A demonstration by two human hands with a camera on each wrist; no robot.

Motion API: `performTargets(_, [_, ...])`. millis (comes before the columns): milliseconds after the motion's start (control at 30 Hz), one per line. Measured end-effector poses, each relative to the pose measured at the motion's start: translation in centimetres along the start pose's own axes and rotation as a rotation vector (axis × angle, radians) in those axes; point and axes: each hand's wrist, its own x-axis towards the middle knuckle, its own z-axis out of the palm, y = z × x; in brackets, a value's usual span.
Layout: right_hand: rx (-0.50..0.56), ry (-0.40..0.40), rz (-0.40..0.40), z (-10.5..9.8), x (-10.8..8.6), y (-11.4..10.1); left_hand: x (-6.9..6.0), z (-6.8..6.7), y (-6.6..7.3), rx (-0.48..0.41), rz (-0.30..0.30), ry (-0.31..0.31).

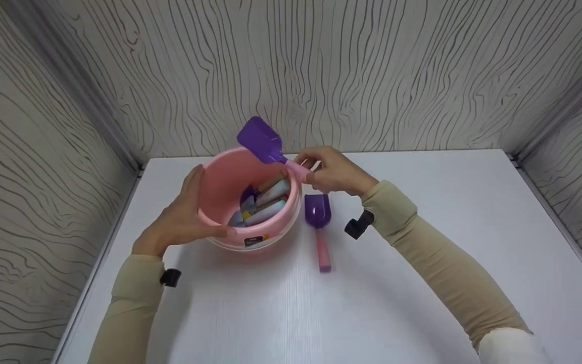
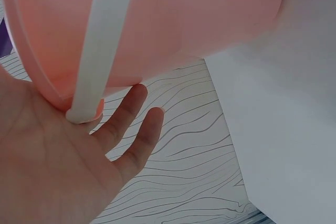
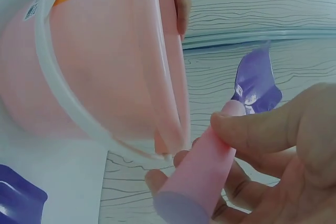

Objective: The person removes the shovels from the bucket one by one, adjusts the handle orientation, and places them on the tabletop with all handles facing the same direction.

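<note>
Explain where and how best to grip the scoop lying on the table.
Probably by its pink handle, from above, pinching across its width: the handle is slim, uncovered and on the near side, while the broader purple blade lies nearer the bucket.

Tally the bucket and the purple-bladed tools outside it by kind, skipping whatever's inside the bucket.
Pink bucket: 1
Shovel, held in the right hand: 1
Scoop, lying on the table: 1
Total: 3

Bucket on table — tools inside, shovel above, scoop at right, wall behind
</note>
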Motion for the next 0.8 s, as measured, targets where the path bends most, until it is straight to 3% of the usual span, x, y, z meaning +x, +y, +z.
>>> performTargets(333, [0.161,0.035,0.134,-1.0,-2.1,2.9,0.2,0.1,0.2,-0.090,0.040,0.017])
performTargets(800, [0.281,0.110,0.225,-0.6,-6.3,8.0,0.1,0.2,0.0,-0.060,0.025,0.020])
